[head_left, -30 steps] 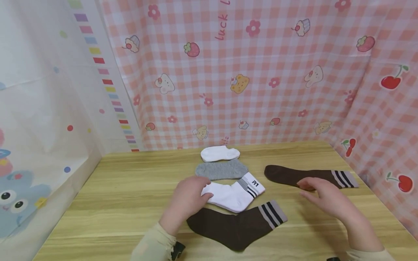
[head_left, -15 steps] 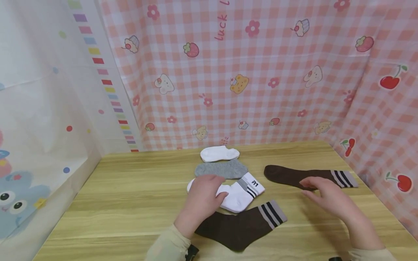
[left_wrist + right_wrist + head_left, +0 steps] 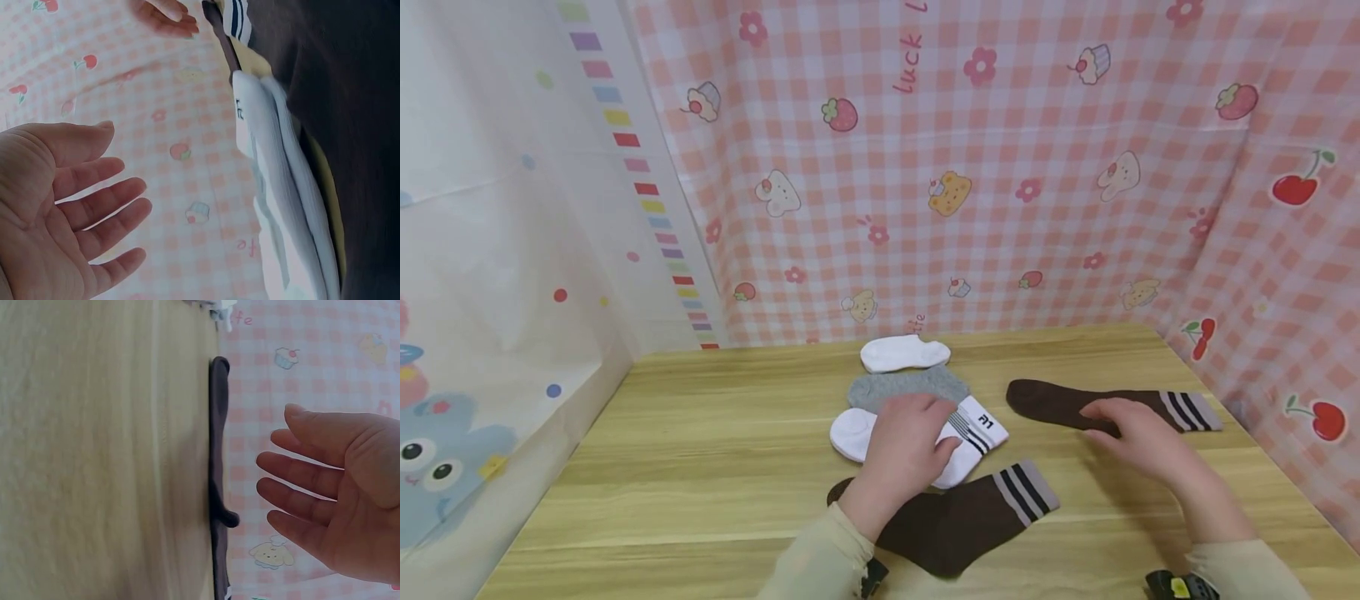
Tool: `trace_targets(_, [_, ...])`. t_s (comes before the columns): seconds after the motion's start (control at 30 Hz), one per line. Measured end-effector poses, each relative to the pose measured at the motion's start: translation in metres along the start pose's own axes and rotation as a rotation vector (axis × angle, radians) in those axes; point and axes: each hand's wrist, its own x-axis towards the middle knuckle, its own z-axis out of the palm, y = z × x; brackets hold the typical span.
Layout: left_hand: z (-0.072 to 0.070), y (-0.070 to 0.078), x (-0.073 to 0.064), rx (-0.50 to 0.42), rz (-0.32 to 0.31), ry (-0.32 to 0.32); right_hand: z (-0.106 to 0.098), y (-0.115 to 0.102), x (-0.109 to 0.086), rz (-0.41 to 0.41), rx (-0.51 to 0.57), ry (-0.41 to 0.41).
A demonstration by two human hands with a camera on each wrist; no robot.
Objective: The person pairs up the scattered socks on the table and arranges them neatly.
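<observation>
My left hand (image 3: 904, 450) hovers over the white crew sock (image 3: 966, 454) with black stripes, covering its middle; in the left wrist view its fingers (image 3: 103, 203) are spread and relaxed with nothing in them. Below lies a dark brown sock (image 3: 951, 529) with a grey, black-striped cuff. My right hand (image 3: 1138, 437) hangs over the middle of a second dark brown sock (image 3: 1052, 400) with a matching cuff at the right. Its fingers (image 3: 300, 469) are loosely extended and hold nothing in the right wrist view.
Behind the white crew sock lie a grey ankle sock (image 3: 895, 387) and a white ankle sock (image 3: 895, 354), in a column. All rest on a wood-grain table (image 3: 700, 467). A pink checked curtain (image 3: 880, 167) stands along the back and right, a white patterned one (image 3: 512, 250) at the left.
My left hand has moved right across the white crew sock, uncovering its toe and nearing its cuff. The right hand has shifted only slightly, staying over the right brown sock. The socks have not moved.
</observation>
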Motion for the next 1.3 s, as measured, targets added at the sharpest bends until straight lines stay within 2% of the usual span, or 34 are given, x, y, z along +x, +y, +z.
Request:
trace_targets(0.37, [0.018, 0.014, 0.012, 0.003, 0.019, -0.016, 0.014, 0.014, 0.012, -0.035, -0.043, -0.063])
trace_targets(0.7, [0.027, 0.025, 0.020, -0.005, 0.019, -0.038, 0.024, 0.013, 0.018, -0.025, -0.069, -0.102])
trace_targets(0.93, [0.031, 0.029, 0.026, -0.045, 0.024, -0.089, 0.022, 0.010, 0.017, 0.000, -0.078, -0.139])
trace_targets(1.13, [0.035, 0.030, 0.028, -0.092, 0.014, -0.128, 0.024, 0.011, 0.012, -0.022, -0.091, -0.113])
trace_targets(1.3, [0.037, 0.032, 0.030, -0.110, 0.001, -0.152, 0.023, 0.010, 0.007, -0.011, -0.096, -0.129])
